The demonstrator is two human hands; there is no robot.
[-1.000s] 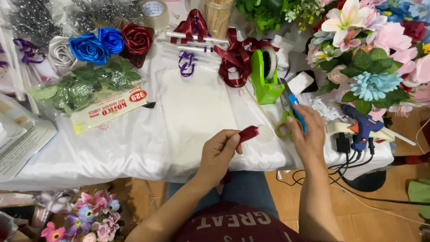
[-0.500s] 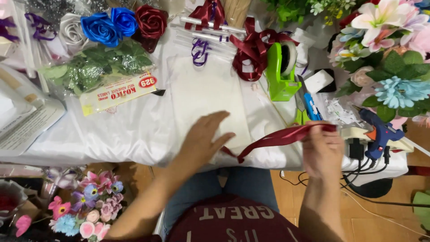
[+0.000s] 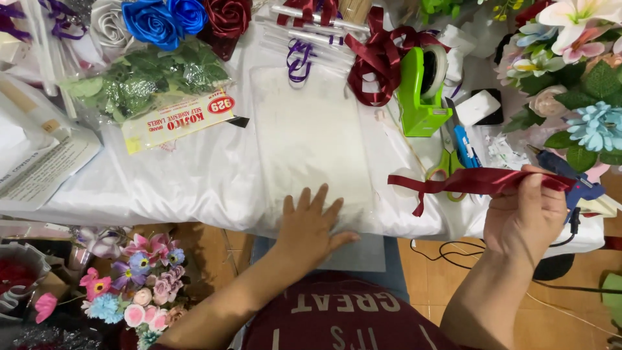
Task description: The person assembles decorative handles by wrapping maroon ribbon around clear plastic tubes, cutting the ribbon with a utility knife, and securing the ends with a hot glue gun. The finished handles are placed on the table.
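Right hand [image 3: 525, 223] now further right — fingers pinching dark red ribbon [image 3: 476, 181]; left hand [image 3: 311, 227] flat, fingers spread, on clear sheet [image 3: 304, 129]

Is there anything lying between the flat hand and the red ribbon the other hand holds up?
Nothing visible. The left hand lies flat on the clear plastic sheet; only bare white cloth separates it from the dark red ribbon in the right hand.

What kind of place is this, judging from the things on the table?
Probably a craft workspace for making artificial flowers and ribbon decorations. Satin roses lie on the white-covered table, a glue gun sits nearby, and the right hand holds a dark red ribbon.
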